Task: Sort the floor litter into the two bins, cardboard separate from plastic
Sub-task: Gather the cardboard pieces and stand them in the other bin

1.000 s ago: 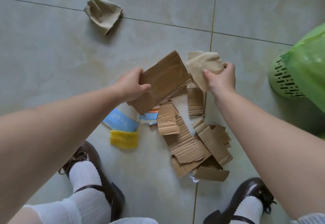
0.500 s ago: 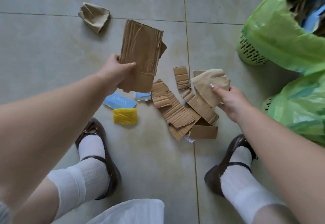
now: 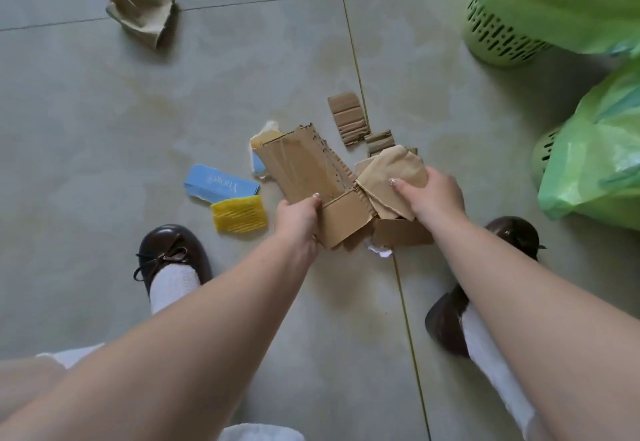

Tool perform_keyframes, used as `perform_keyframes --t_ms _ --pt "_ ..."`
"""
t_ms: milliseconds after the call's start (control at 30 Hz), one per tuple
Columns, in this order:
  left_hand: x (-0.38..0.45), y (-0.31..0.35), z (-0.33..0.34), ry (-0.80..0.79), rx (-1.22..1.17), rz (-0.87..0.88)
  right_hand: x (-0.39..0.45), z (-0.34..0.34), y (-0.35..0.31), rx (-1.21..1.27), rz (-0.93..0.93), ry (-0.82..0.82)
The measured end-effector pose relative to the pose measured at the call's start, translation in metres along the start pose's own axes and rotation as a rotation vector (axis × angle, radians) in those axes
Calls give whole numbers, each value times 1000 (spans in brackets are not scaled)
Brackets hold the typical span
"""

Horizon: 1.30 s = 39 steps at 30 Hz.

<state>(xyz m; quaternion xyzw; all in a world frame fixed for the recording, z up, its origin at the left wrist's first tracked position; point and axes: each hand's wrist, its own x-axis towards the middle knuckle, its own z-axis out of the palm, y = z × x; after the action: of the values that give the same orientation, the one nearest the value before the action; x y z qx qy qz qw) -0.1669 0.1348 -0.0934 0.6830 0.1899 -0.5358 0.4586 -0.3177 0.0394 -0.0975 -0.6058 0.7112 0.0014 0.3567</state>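
Note:
My left hand [image 3: 297, 217] grips a large flat piece of brown cardboard [image 3: 304, 170] by its lower edge, low over the litter pile. My right hand [image 3: 431, 196] holds a crumpled tan cardboard piece [image 3: 393, 170] right beside it. More cardboard scraps lie under and beyond both hands, among them a ribbed strip [image 3: 348, 115] and a folded piece [image 3: 401, 232]. A blue printed wrapper [image 3: 221, 186] and a yellow ribbed plastic piece [image 3: 239, 213] lie to the left. Two green bins with green bag liners stand at the right, the far bin [image 3: 498, 35] and the near bin [image 3: 545, 154].
A crumpled tan piece [image 3: 143, 14] lies alone on the tiles at the far left. My brown shoes [image 3: 173, 253] [image 3: 512, 232] with white socks stand on either side of the pile. Another blue and white scrap [image 3: 258, 163] peeks out behind the large cardboard.
My left hand has brought the large cardboard down from its raised position to beside my right hand over the pile. The view has tilted, with the bins farther right.

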Motion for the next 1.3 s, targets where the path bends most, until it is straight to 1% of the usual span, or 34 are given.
perform_keyframes --t_ms 167,267,367,433,533,600,667,767,833,933,1033,1100,1167,1233,1300 --pt "8 8 9 16 83 40 -1 0 1 80 14 23" --pt "11 13 8 -30 155 76 0 -3 -3 161 6 1" --pt "7 22 6 -50 215 120 -1 -15 -10 334 55 -17" --pt "4 35 0 -82 260 169 -1 -25 -17 506 109 -26" --pt "3 65 -18 -216 369 253 -2 -40 -34 769 158 -85" --pt "0 92 -32 -272 404 308 -3 -46 -49 861 178 -122" --pt "-2 122 -46 -298 433 349 -1 -48 -64 894 181 -142" --pt "-1 164 -61 -335 594 297 6 -41 -83 874 178 -181" --pt "7 183 -66 -305 655 293 14 -33 -94 802 160 -208" --pt "26 194 -61 -254 667 327 29 -18 -108 723 137 -237" --pt "45 191 -45 -241 709 356 43 5 -113 610 98 -265" --pt "56 183 -34 -211 768 383 52 20 -113 487 61 -235" --pt "68 175 -26 -150 858 417 63 32 -113 351 29 -155" --pt "78 169 -24 -89 900 473 68 38 -112 301 24 -96" --pt "86 167 -24 -46 910 478 72 42 -112 300 35 -71"
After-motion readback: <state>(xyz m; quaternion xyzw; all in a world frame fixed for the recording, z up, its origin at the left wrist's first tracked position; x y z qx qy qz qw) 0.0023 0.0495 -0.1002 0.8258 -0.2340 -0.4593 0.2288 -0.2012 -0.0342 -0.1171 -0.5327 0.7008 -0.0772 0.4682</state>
